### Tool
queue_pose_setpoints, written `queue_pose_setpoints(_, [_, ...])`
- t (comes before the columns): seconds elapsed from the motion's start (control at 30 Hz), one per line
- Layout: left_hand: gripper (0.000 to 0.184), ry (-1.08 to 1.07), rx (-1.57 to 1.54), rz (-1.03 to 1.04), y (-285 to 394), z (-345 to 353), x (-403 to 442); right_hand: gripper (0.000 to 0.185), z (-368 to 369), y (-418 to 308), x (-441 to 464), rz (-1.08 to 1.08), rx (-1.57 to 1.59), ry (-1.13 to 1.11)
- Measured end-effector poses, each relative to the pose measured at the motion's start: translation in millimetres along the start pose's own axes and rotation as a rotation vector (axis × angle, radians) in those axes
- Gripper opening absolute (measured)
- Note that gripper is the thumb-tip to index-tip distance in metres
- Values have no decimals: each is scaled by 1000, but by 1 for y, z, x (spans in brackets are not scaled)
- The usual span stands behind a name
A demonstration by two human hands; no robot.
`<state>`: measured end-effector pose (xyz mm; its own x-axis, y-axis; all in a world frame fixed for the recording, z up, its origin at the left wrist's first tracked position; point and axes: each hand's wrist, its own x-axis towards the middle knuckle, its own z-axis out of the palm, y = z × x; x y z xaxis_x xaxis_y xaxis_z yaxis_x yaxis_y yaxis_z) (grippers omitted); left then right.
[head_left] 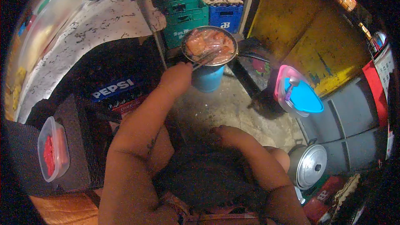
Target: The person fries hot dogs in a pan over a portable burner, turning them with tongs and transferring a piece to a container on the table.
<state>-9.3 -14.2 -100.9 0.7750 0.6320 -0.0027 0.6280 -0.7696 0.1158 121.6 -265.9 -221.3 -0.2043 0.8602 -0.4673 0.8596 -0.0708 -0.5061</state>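
Pan (225, 63), one, round: stands over a blue cylinder (208, 80) on the floor, ahead of the person.

Meat (203, 41), several pieces: lies in the pan, glossy and reddish-brown, crowded nearly to the rim, apparently in sauce or oil.

Tongs (203, 59), one pair: metal, tips among the meat on the near side of the pan.

Left hand (177, 78): arm stretched forward, fingers closed around the tongs.

Right hand (225, 136): low, near the right knee, well apart from the pan, fingers curled; whether it holds anything cannot be told.

Progress, as judged: the loading of the pan looks done, and the handling of the meat with tongs is in hand. Left: all the meat in view lies in the pan, no piece raised out of it; how well cooked it is cannot be told.

Tub (66, 158), clear plastic: at the person's left, with red contents (49, 156), too blurred to identify.

Pot (314, 166), metal: at the right, lid on.
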Motion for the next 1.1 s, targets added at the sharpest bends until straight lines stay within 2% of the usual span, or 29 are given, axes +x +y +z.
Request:
queue_pose_setpoints(0.1, [22,-4,-76,-23,2,3,0,60,-6,-8,-3,6,17,2])
queue_pose_setpoints(0.2, [21,-33,12,70,4,2,-5,60,-16,-20,-8,-7,28,7])
queue_pose_setpoints(0.3, [20,67,-22,38,4,8,-4,60,-1,-4,1,7,20,-3])
queue_pose_setpoints(0.4, [20,65,-93,-25,-1,9,3,62,-7,-11,-3,33,3,-8])
queue_pose_setpoints(0.8, [25,-142,-179,-87,-10,15,20,61,-22,-26,-11,13,74,-18])
queue_pose_setpoints(0.97, [23,-125,-200,-83,-9,21,21,58,-6,-4,1,-22,45,-61])
queue_pose_setpoints(1.1, [21,-87,-160,-44,-3,11,9,59,-7,-9,-3,12,2,-12])
